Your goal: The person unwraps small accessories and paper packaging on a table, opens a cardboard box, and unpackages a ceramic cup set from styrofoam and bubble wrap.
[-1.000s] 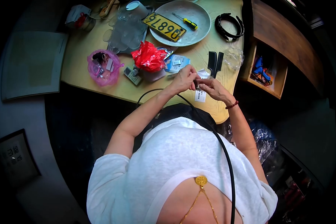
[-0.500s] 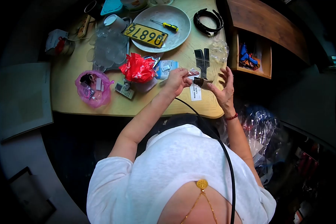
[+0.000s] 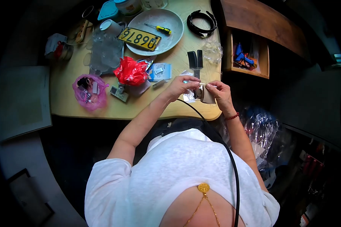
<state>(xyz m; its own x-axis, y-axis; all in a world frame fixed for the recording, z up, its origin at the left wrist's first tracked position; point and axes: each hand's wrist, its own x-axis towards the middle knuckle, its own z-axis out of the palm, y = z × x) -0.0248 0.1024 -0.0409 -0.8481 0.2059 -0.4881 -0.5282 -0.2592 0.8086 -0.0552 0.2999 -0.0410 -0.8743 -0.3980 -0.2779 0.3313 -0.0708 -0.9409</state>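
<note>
My left hand (image 3: 183, 87) and my right hand (image 3: 219, 92) are close together over the table's front right part. A small whitish piece, too small to name, is pinched between their fingertips. Just below it a brown-grey flat item (image 3: 207, 96) lies or hangs between the hands; whether it is held is unclear. Behind the fingers are two black combs (image 3: 195, 59) and a printed white card (image 3: 188, 94), partly covered by my left hand. To the left sit a blue and white box (image 3: 160, 72) and a red plastic bag (image 3: 131, 71).
A large plate (image 3: 175, 38) bears a yellow number plate (image 3: 139, 38) and a screwdriver (image 3: 159, 28). A black headband ring (image 3: 202, 23) lies behind. An open drawer (image 3: 264, 62) stands right, a pink bag (image 3: 89, 92) left. A black cable (image 3: 231, 151) runs over my shirt.
The view has shifted, so the table appears further left. My right hand, spread half a second ago, has closed its fingertips beside my left. The brown-grey item now shows lower between them.
</note>
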